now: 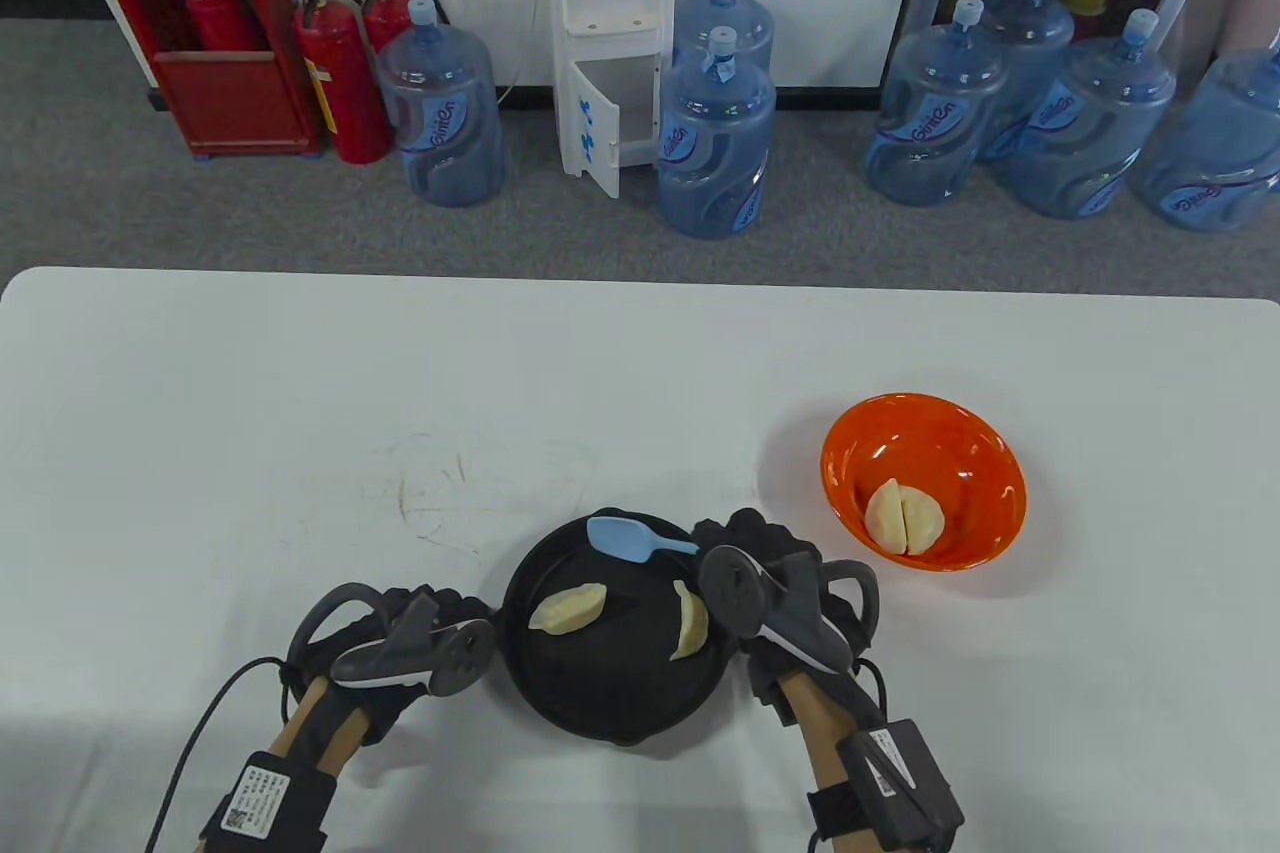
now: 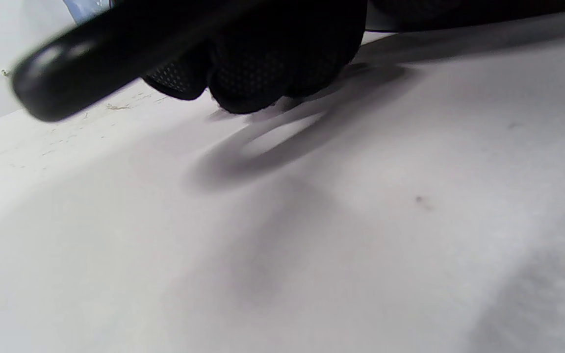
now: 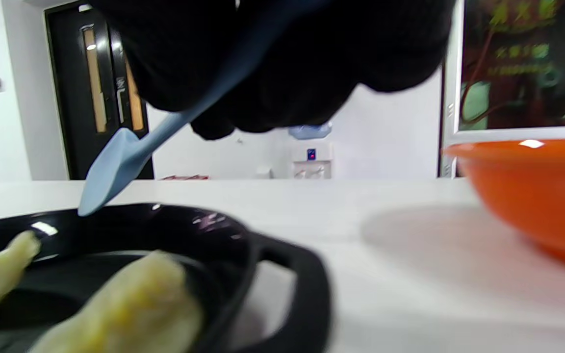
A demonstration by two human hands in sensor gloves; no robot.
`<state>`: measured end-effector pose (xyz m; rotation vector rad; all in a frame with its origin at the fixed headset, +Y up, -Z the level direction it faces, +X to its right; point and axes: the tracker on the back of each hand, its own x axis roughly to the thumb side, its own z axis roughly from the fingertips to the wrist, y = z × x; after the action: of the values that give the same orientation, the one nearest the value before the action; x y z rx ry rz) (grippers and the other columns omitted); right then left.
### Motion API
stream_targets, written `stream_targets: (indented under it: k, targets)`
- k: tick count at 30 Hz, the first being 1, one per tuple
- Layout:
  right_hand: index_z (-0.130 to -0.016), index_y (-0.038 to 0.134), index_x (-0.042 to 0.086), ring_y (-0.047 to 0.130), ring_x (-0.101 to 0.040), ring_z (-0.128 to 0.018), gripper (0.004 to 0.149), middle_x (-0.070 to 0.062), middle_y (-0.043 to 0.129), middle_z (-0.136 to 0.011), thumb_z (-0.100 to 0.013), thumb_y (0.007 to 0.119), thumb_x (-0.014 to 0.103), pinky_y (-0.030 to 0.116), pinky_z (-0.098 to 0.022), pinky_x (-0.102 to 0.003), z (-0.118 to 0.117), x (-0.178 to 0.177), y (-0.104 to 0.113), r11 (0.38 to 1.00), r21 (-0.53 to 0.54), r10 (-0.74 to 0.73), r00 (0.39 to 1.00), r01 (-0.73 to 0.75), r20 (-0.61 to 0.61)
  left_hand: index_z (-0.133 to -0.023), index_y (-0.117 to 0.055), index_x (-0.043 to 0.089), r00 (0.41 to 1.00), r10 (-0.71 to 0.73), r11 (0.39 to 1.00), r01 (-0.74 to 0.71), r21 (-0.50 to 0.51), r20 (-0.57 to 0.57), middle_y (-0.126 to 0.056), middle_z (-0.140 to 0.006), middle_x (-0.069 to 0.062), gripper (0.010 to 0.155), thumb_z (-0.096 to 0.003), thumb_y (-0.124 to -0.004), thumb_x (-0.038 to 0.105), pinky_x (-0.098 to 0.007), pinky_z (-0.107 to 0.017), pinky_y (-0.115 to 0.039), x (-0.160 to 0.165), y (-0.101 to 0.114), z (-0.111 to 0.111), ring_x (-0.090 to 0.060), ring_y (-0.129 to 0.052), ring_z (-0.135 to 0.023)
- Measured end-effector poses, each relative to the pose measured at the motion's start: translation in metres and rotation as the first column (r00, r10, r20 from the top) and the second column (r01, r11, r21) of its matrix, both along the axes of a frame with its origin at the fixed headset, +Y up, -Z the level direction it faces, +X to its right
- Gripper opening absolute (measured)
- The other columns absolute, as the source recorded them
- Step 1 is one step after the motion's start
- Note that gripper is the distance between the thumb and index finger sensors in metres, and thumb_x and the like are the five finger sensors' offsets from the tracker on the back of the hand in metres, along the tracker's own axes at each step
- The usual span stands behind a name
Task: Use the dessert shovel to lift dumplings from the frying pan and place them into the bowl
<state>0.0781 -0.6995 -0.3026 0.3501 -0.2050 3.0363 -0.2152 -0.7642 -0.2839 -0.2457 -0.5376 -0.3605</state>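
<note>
A black frying pan (image 1: 615,683) sits near the table's front edge with two dumplings in it, one at the left (image 1: 568,610) and one at the right (image 1: 690,623). My right hand (image 1: 745,543) grips the handle of a light-blue dessert shovel (image 1: 630,538). Its blade is bare and hovers over the pan's far rim (image 3: 115,215). The orange bowl (image 1: 985,453) to the right holds two dumplings (image 1: 905,515). My left hand (image 1: 440,608) is at the pan's left side, its fingers (image 2: 272,63) curled round the pan's black handle (image 2: 91,59).
The white table (image 1: 300,413) stretches wide beyond the pan and bowl. The pan has a loop handle (image 3: 307,274) on its right, close under my right hand. Water jugs, a dispenser and fire extinguishers stand on the floor behind the table.
</note>
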Motion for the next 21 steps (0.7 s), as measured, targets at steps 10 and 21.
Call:
stream_targets:
  k: [10,21]
  targets:
    - [-0.097,0.086,0.029,0.096,-0.019,-0.058,0.04,-0.005,0.089,-0.09,-0.06,0.077,0.039,0.085,-0.044,-0.041,-0.012,-0.021,-0.024,0.997,-0.073,0.009,1.0,-0.011,-0.02,-0.106,-0.059,0.027,1.0,-0.007,1.0,0.007,-0.002,-0.001,-0.082,-0.088,0.01,0.054,-0.0568,-0.055,0.051,-0.049,-0.075,-0.078,0.0,0.0,0.0,-0.013,-0.097,-0.07]
    - [-0.097,0.086,0.028,0.097,-0.017,-0.052,0.04,-0.006,0.09,-0.087,-0.06,0.076,0.04,0.086,-0.04,-0.038,0.002,-0.015,-0.026,0.987,-0.16,-0.034,0.997,0.022,-0.071,-0.106,-0.059,0.027,1.0,-0.01,1.0,0.01,-0.007,-0.004,-0.082,-0.088,0.01,0.054,-0.0569,-0.055,0.051,-0.05,-0.075,-0.077,0.0,0.0,-0.001,-0.013,-0.097,-0.07]
